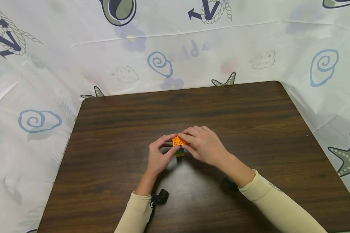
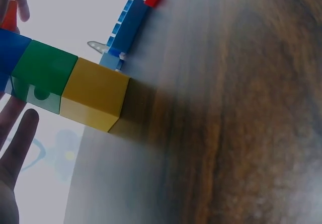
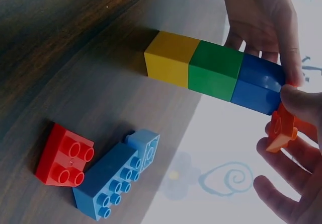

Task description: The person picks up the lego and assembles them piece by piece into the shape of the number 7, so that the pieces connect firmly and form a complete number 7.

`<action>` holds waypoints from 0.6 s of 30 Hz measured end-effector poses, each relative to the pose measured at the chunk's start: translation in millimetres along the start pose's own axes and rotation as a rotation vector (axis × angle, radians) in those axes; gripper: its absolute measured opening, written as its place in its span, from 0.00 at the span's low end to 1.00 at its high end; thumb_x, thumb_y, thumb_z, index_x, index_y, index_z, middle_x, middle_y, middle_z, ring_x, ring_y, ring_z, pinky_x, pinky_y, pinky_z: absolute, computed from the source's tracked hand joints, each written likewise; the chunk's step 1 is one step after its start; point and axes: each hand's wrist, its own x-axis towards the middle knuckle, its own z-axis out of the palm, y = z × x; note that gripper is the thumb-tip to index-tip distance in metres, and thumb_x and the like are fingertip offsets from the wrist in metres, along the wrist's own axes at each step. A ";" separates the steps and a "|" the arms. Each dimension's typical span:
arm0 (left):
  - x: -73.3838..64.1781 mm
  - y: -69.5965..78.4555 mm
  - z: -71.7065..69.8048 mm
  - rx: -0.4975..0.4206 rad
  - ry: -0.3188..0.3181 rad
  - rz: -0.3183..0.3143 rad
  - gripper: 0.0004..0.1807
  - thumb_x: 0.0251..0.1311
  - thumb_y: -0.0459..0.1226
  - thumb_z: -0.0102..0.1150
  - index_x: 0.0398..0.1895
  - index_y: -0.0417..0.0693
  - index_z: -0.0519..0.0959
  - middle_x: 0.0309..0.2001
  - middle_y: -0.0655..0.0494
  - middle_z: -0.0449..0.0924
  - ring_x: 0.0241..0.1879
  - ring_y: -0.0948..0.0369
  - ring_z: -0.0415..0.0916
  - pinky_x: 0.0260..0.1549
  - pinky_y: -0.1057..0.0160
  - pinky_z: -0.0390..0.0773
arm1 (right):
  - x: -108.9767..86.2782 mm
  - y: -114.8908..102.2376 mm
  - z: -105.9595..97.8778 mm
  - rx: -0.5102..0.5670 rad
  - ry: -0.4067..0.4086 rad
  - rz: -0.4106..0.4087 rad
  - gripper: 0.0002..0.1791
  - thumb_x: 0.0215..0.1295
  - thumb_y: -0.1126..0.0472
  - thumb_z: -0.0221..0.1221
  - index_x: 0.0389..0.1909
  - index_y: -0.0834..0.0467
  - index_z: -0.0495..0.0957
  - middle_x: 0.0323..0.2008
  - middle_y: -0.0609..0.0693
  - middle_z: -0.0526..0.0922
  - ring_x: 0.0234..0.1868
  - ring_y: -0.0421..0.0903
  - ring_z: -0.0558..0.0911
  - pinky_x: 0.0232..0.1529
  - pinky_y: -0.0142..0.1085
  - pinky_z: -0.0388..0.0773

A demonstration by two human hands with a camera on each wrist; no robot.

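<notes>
We mark the orange brick [image 1: 179, 141] at the top of the yellow-green-blue stack [image 3: 215, 65]; right hand [image 1: 205, 145] pinches it, left hand [image 1: 158, 157] grips the stack's top (seating unclear to us). Red brick [image 3: 53, 156], long blue brick [image 3: 98, 181] nearby on table [image 1: 119, 129].

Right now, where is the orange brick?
In the head view, the orange brick is just below centre, between the left hand and the right hand, above the green block.

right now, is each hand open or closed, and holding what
Left hand: closed round the top of the block tower; exactly which block it grips can't be told.
Right hand: closed, pinching the orange block.
</notes>
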 end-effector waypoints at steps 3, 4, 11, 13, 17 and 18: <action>0.9 2.1 -0.5 0.010 -0.004 -0.013 0.19 0.51 0.20 0.67 0.48 0.32 0.81 0.43 0.42 0.84 0.40 0.55 0.81 0.36 0.38 0.79 | 0.9 0.1 -0.8 0.008 -0.021 0.006 0.21 0.63 0.51 0.66 0.54 0.56 0.82 0.47 0.49 0.82 0.45 0.48 0.79 0.45 0.42 0.75; 1.2 2.8 -0.6 0.011 -0.005 -0.016 0.18 0.51 0.20 0.67 0.48 0.32 0.81 0.43 0.42 0.84 0.40 0.55 0.81 0.36 0.38 0.79 | 1.1 0.3 -0.8 0.010 -0.024 0.007 0.21 0.63 0.51 0.66 0.54 0.57 0.82 0.47 0.49 0.82 0.45 0.48 0.79 0.46 0.42 0.75; 4.0 5.9 -0.8 0.027 -0.006 -0.008 0.18 0.49 0.20 0.68 0.45 0.31 0.81 0.42 0.42 0.84 0.39 0.55 0.81 0.37 0.39 0.79 | 2.1 0.9 0.1 0.016 -0.027 0.006 0.20 0.63 0.51 0.66 0.52 0.56 0.82 0.46 0.48 0.82 0.45 0.48 0.79 0.47 0.43 0.75; 4.2 6.5 -0.7 0.031 -0.006 -0.003 0.18 0.49 0.20 0.68 0.45 0.32 0.81 0.41 0.42 0.84 0.39 0.54 0.81 0.37 0.40 0.80 | 2.2 0.8 0.3 0.018 -0.029 0.008 0.20 0.63 0.52 0.66 0.53 0.56 0.82 0.46 0.48 0.82 0.45 0.48 0.79 0.46 0.43 0.75; 4.5 6.3 -0.5 0.041 -0.009 0.011 0.18 0.48 0.20 0.68 0.45 0.32 0.81 0.41 0.43 0.84 0.39 0.54 0.81 0.36 0.43 0.81 | 2.4 0.3 -0.1 0.010 -0.039 0.011 0.20 0.64 0.51 0.65 0.53 0.56 0.82 0.47 0.48 0.82 0.46 0.48 0.79 0.46 0.42 0.75; 4.6 6.2 -0.4 0.044 -0.010 0.016 0.18 0.48 0.20 0.68 0.45 0.32 0.81 0.41 0.43 0.84 0.39 0.54 0.81 0.36 0.44 0.81 | 2.2 0.4 -0.1 0.009 -0.041 0.013 0.20 0.64 0.51 0.65 0.53 0.56 0.82 0.47 0.48 0.82 0.46 0.48 0.79 0.46 0.42 0.75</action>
